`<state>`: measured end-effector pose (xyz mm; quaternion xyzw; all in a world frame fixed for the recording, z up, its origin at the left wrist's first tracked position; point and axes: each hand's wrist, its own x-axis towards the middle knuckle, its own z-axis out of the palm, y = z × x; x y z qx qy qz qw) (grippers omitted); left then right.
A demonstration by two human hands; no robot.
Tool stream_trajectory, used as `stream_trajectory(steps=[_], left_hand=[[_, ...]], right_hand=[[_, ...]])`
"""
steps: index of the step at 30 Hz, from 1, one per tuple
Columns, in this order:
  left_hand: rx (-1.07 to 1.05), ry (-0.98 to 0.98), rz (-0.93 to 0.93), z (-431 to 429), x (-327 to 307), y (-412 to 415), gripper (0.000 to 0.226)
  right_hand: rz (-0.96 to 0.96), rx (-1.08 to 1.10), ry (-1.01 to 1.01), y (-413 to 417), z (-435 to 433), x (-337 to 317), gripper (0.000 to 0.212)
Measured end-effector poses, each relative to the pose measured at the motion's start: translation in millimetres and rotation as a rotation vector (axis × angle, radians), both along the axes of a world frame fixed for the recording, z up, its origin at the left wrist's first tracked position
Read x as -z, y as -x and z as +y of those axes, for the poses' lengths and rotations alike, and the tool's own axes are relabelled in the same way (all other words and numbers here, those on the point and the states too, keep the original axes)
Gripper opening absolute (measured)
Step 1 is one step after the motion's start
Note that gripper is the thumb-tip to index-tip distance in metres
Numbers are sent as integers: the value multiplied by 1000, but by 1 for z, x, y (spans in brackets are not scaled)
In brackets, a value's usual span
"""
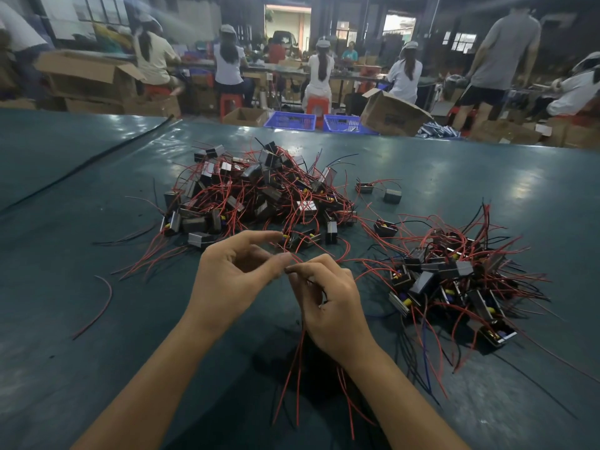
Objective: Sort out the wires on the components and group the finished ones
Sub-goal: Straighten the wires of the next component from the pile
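Dim hall, daylight blowing out the doorway (287,22) at the back. Below it, overhead lamps glare in soft patches on the green table (454,177). Workers near the doorway smear with motion blur; edges bow outward, wide-angle. A soft shadow pools under the right hand (328,297).

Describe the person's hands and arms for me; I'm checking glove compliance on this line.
Both the left hand and the right hand are bare, without gloves. No rings, watch or wristbands show. Both forearms are uncovered to the frame edge, with no sleeves in view.
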<state>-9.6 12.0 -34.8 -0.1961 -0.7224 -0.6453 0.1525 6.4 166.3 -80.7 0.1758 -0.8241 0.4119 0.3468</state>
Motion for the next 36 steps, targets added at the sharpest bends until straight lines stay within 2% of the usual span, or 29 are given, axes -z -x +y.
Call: stream_trajectory(steps=[3, 9, 12, 13, 15, 16, 18, 19, 20, 21, 22, 23, 26, 28, 30, 36], left_hand=[[2, 59, 30, -4, 2, 3, 17], [29, 446, 397, -15, 6, 10, 16], [-25, 494, 417, -14, 8, 9, 15], [-36, 469, 346, -12, 7, 7, 15], [-12, 343, 40, -5, 3, 4, 23], [21, 220, -178, -3, 0, 3, 29], [165, -149, -685, 3, -4, 1, 37], [231, -296, -857, 6, -6, 1, 38], [268, -360, -920, 7, -6, 0, 38], [285, -343, -897, 8, -5, 1, 39], [266, -260, -788, 8, -4, 0, 40], [220, -143, -612, 7, -3, -1, 39], [23, 312, 89, -3, 3, 3, 24], [-75, 555, 398, -11, 6, 7, 25], [-118, 625, 525, -16, 6, 8, 28], [-100, 580, 691, -22, 3, 9, 25]], right_hand=[[-20, 4, -7, -1, -1, 0, 12], [-55, -40, 57, -1, 1, -3, 12], [-46, -39, 63, -1, 1, -3, 13], [-42, -35, 64, -1, 0, -4, 13], [-38, -29, 59, -1, 0, -4, 13], [-28, -12, 41, -1, 0, -4, 12], [4, 56, -20, -2, -1, -4, 11], [12, 84, -40, -3, -2, -4, 11], [10, 100, -49, -3, -2, -4, 10], [4, 107, -52, -3, -1, -4, 10], [-3, 110, -51, -2, 0, -4, 9], [-10, 108, -48, -2, 1, -5, 9], [-24, 75, -40, -2, 3, -6, 11], [-23, 51, -51, -3, 2, -7, 13], [-21, 16, -56, -3, 3, -7, 14], [-53, -100, -28, -2, 4, -8, 23]])
